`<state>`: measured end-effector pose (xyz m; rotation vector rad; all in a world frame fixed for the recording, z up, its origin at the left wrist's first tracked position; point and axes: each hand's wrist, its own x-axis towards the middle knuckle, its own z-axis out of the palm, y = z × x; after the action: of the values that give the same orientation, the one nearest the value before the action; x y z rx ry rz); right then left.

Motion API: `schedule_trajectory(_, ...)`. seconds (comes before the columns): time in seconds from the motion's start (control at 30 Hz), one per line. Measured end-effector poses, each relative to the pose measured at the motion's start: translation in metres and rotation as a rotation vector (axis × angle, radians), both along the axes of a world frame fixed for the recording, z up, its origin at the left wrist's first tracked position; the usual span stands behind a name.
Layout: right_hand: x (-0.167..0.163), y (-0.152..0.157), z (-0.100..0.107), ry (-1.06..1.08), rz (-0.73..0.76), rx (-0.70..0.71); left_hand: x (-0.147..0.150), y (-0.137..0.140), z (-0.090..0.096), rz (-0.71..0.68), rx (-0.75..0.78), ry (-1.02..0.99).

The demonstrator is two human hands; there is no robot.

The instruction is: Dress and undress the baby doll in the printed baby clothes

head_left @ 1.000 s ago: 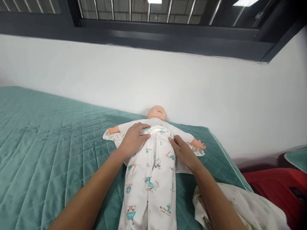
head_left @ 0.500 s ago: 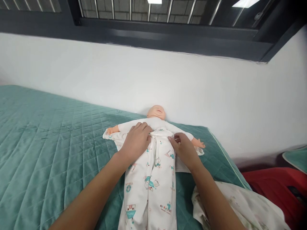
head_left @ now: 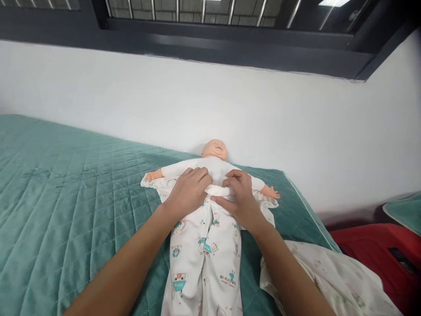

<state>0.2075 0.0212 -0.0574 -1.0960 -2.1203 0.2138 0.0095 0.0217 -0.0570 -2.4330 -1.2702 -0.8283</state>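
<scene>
A baby doll (head_left: 214,150) lies on its back in a white long-sleeved top (head_left: 210,166), arms spread out. Trousers with small printed pictures (head_left: 205,250) cover its legs up to the waist. A folded white edge of cloth (head_left: 219,190) runs across the waist; which garment it belongs to I cannot tell. My left hand (head_left: 190,191) is closed on the trouser waist at the left, fingertips hidden. My right hand (head_left: 241,195) is open at the middle of the waist, thumb below the folded edge and fingers above it. A second printed garment (head_left: 158,186) is spread under the doll.
A green quilted cover (head_left: 82,197) lies under everything. Crumpled pale cloth (head_left: 335,276) rests at the lower right, with a red object (head_left: 371,245) beyond it. Behind the doll's head stands a white wall (head_left: 164,101) below a dark window frame (head_left: 197,46).
My right hand has moved from the right side of the waist inward and up, and its thumb and fingers have spread. The white edge is now folded over. My left hand has hardly moved.
</scene>
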Motion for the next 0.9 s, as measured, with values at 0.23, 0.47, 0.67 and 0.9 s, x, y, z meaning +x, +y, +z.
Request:
schedule_trajectory(0.23, 0.001, -0.001, -0.001, -0.158, 0.044, 0.119, -0.017, -0.009, -0.010, 0.073, -0.098, -0.148)
schedule_trajectory(0.47, 0.004, 0.001, -0.001, -0.309, 0.015, 0.123, -0.046, -0.049, -0.032, 0.269, -0.196, -0.263)
schedule_trajectory(0.67, 0.002, -0.001, -0.002, -0.356, -0.012, 0.091, -0.047, -0.073, -0.039, 0.324, -0.339, -0.364)
schedule_trajectory(0.9, -0.004, -0.014, -0.003, -0.424, -0.102, 0.089, -0.046, -0.067, -0.042, 0.252, -0.367, -0.389)
